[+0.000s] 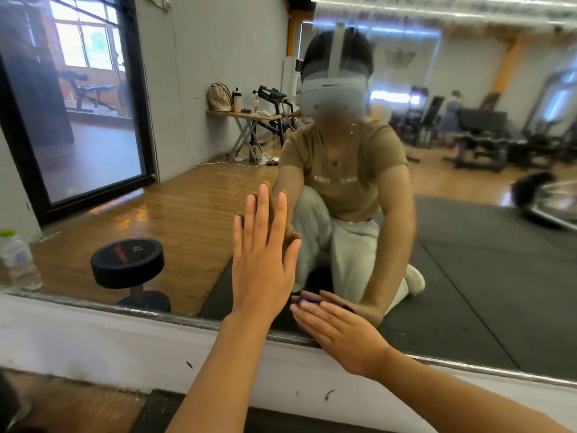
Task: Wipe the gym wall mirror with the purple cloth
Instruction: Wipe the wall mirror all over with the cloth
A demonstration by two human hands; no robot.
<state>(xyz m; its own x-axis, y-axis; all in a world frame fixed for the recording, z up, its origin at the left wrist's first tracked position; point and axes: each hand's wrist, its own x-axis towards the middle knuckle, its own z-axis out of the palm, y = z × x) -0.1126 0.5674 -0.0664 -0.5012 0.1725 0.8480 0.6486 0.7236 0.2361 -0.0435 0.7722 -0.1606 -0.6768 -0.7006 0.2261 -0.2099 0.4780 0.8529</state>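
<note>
The wall mirror (468, 260) fills most of the view and reflects a kneeling person and the gym floor. My left hand (262, 257) lies flat on the glass, fingers straight and pointing up. Low on the mirror, just above its bottom edge, my right hand (340, 332) presses the purple cloth (307, 300) against the glass with straight fingers. Only a small purple patch shows past my fingertips; the hand hides the rest of the cloth.
A white wall strip (93, 335) runs below the mirror's metal bottom edge. Reflected in the glass at the left are a black dumbbell (128, 264) and a plastic water bottle (17, 260). A dark mat edge (162, 410) lies on the floor beneath my arms.
</note>
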